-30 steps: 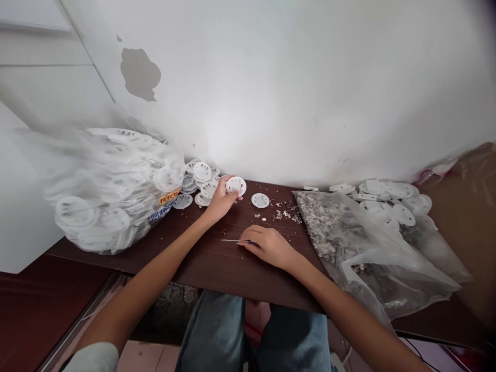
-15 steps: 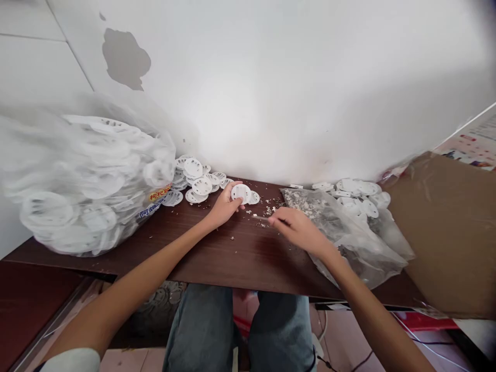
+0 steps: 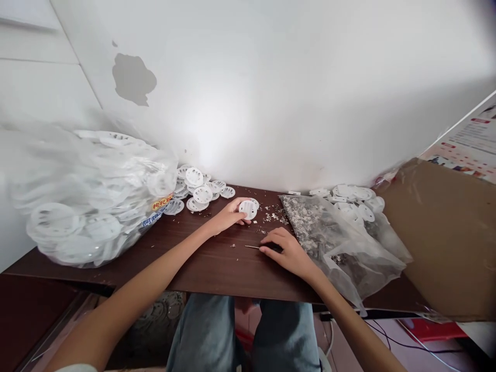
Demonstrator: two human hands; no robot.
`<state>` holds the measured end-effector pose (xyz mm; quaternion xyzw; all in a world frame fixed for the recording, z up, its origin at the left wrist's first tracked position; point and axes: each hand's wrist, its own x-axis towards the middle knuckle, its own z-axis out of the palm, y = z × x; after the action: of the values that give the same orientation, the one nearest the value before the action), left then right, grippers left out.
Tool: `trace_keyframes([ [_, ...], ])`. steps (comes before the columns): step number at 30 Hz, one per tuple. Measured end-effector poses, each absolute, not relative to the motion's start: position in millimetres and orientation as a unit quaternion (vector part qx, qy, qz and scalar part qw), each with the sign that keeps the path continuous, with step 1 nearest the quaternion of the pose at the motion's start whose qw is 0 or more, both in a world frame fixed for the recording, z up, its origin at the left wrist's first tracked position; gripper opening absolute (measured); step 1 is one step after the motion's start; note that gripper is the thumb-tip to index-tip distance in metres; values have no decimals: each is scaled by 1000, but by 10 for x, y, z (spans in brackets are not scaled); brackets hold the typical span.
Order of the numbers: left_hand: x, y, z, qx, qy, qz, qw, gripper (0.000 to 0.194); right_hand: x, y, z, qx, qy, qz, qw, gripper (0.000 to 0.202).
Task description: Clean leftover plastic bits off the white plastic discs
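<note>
The right hand [image 3: 287, 252] draws back from the scattered metal bits [image 3: 274, 215] toward the near edge of the tabletop [image 3: 217, 266], where half a second ago it held its slim tool [image 3: 252, 247] beside them. Its fingers curl around the tool's dark handle, which is mostly hidden beneath them; only the thin shaft shows clearly. The left hand [image 3: 232, 216] still pinches a white disc [image 3: 248, 207] between thumb and fingers above the tabletop, the thumb covering part of the disc's lower edge. A second disc [image 3: 256, 202], behind it, is partly blocked from view. A sheet of cardboard [image 3: 445, 237] is cut off at right, and the contents of the bulging plastic bag [image 3: 96, 206] blur at left.
</note>
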<state>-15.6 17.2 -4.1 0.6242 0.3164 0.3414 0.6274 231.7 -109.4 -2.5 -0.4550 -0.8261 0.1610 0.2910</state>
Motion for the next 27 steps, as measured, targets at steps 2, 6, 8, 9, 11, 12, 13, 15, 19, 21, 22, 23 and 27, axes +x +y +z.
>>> trace_keyframes([
  [2,-178,203,-45,609,302,333,654,60,2359,-963,32,-474,-802,162,324,23],
  [6,-222,254,-46,567,260,329,709,61,2439,-508,178,-478,-813,156,293,20],
  [8,-240,268,-35,545,254,330,728,61,2451,-291,218,-464,-824,167,279,17],
  [9,-246,272,-28,536,254,330,735,61,2449,-211,223,-465,-821,167,288,17],
  [11,-252,271,-11,521,257,331,744,60,2443,-122,207,-469,-808,164,316,19],
  [12,-252,267,-2,515,259,332,747,59,2444,-111,191,-470,-804,161,327,20],
  [13,-249,261,6,509,263,335,748,57,2451,-118,172,-468,-803,158,334,21],
  [15,-233,241,23,496,272,349,747,55,2487,-162,141,-456,-812,150,331,20],
  [19,-164,194,52,463,284,400,738,52,2608,-264,135,-450,-831,133,301,19],
  [21,-113,178,63,450,285,424,733,52,2647,-298,153,-451,-835,132,285,17],
  [22,-85,174,66,445,284,435,729,51,2653,-314,164,-448,-839,136,277,15],
  [23,-56,172,69,439,283,447,726,50,2650,-329,173,-441,-844,144,270,12],
  [27,56,180,83,396,281,486,727,42,2574,-393,193,-418,-855,181,246,7],
])
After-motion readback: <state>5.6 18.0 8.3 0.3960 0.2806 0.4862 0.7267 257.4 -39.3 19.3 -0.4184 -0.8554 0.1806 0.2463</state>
